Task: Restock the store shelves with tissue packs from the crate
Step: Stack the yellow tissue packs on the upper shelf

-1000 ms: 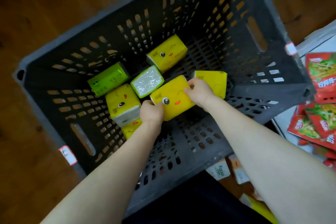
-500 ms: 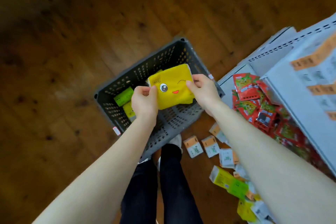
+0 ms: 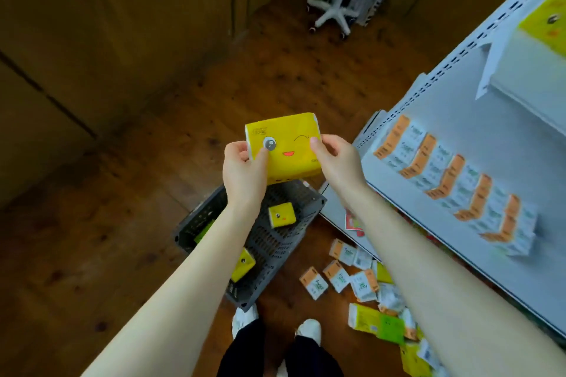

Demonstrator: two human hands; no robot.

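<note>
A person stands over a dark slatted crate [image 3: 275, 242] on a wooden floor [image 3: 122, 223]. Both hands are raised above it, gripping a yellow tissue pack [image 3: 288, 153] printed with a winking face: the left hand [image 3: 242, 174] pinches its left end and the right hand [image 3: 335, 162] its right edge. Inside the crate lie two more yellow packs [image 3: 281, 216] and a green pack [image 3: 202, 231], half hidden by the left forearm. Right of the crate rises a white shelf unit [image 3: 444, 119] carrying a row of orange-and-white packs [image 3: 453, 180]. Loose packs [image 3: 340, 277] litter the floor at the crate's right.
</note>
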